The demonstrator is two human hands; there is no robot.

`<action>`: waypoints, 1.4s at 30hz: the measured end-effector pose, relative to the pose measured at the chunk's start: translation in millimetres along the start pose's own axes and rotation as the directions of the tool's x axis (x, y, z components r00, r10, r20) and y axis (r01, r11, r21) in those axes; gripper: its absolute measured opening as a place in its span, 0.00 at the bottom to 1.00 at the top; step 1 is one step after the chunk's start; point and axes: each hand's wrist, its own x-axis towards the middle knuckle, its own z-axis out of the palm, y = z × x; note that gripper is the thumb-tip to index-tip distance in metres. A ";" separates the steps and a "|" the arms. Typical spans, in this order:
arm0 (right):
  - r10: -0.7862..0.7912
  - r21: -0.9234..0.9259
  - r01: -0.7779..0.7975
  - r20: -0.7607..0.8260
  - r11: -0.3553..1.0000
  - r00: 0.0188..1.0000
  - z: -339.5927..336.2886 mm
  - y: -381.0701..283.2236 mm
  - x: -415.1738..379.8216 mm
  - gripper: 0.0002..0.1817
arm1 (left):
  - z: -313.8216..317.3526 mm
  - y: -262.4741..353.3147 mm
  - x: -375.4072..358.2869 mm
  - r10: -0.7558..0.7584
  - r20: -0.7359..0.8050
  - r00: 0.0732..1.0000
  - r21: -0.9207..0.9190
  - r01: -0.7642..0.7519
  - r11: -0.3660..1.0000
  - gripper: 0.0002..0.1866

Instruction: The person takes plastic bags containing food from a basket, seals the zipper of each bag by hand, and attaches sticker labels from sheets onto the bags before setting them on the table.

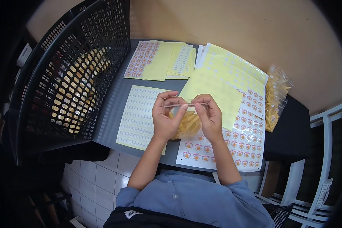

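Both my hands pinch the top edge of a clear plastic bag (189, 123) filled with yellow stick-shaped snacks. My left hand (167, 116) grips the left part of that edge between thumb and fingers. Opposite it, my right hand (209, 116) pinches the right part, thumbs close together. The bag hangs upright above the table. Beneath and beside it lie a sheet of small printed labels (136, 117) on the left and a sheet of round orange-and-pink stickers (231, 152) on the right.
A black perforated crate (76, 76) with packed yellow snacks stands at the left. Yellow backing sheets (212, 83) and more sticker sheets (140, 60) cover the back of the grey table (110, 102). Several filled bags (275, 98) lie at the right by the wall.
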 end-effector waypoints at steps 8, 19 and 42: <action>0.052 0.033 -0.052 0.005 0.998 0.999 1.5 -10.1 -3.1 0.05 | 3.2 0.9 -2.6 0.050 0.005 0.999 0.030 -0.051 0.998 0.18; -0.003 0.040 0.004 -0.026 0.999 1.000 -0.1 -6.3 0.0 0.06 | 1.3 5.6 -1.8 0.063 -0.026 0.998 0.061 -0.062 0.996 0.18; -0.132 0.105 0.132 -0.012 0.986 0.991 -7.1 -12.4 -0.1 0.13 | -7.9 7.2 -2.3 0.205 0.097 0.974 0.031 -0.209 0.977 0.03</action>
